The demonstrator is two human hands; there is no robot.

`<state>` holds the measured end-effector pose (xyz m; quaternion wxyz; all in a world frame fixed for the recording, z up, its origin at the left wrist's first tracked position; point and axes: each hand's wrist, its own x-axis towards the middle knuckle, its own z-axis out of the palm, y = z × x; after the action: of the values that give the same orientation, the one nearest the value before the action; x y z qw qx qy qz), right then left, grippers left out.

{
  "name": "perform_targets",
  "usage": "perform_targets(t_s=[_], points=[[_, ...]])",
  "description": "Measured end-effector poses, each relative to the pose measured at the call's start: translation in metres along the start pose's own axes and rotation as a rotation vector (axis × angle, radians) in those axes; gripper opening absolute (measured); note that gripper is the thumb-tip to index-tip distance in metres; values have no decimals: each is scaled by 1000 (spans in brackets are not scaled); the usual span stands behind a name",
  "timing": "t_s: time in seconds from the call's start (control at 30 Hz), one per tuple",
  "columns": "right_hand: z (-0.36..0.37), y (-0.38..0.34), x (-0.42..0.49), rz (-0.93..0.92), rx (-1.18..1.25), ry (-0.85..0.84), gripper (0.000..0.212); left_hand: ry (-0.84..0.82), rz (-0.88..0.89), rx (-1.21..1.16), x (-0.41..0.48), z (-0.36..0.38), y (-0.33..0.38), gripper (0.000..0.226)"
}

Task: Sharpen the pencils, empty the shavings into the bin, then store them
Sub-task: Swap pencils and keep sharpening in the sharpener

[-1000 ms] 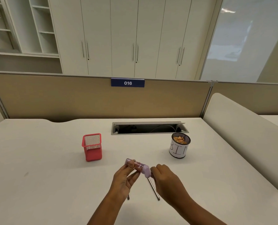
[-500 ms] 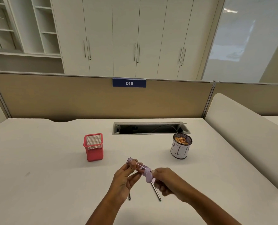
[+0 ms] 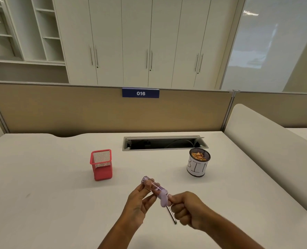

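Evidently midway: left hand grips translucent lilac plastic sharpener, right hand pinches its end; white-labelled bin holds shavings; dark pencil lies unstored.

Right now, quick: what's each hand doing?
Left hand: closed on the sharpener, holding it above the desk.
Right hand: fingers curled, apparently pinching the pencil at the sharpener's lilac end.

1 head-worn wide-angle view, forward and down across the desk toward the partition.
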<state>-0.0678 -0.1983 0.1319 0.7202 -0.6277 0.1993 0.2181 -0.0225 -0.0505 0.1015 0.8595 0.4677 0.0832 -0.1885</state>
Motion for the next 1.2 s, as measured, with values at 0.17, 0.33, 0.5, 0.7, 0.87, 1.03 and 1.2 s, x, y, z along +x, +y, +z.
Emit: perform_targets(t_s=[0.17, 0.33, 0.5, 0.7, 0.87, 1.03, 1.2], points=[[1, -11, -6, -71, -268, 77, 29, 9, 9, -9, 2, 2, 4, 13], [10, 5, -5, -903, -1388, 609, 28, 61, 9, -107, 4, 6, 5, 14], [11, 5, -1, -1024, -1520, 653, 37, 86, 21, -89, 4, 9, 0, 14], [1, -1, 5, -165, -223, 156, 49, 6, 12, -48, 4, 3, -6, 17], [-4, -2, 3, 7, -34, 4, 35, -4, -19, -20, 4, -2, -8, 16], [7, 12, -2, -590, -925, 361, 13, 43, -32, -82, 7, -1, -12, 13], [10, 18, -5, -745, -1441, 541, 31, 83, -50, -125, 7, 1, -16, 15]])
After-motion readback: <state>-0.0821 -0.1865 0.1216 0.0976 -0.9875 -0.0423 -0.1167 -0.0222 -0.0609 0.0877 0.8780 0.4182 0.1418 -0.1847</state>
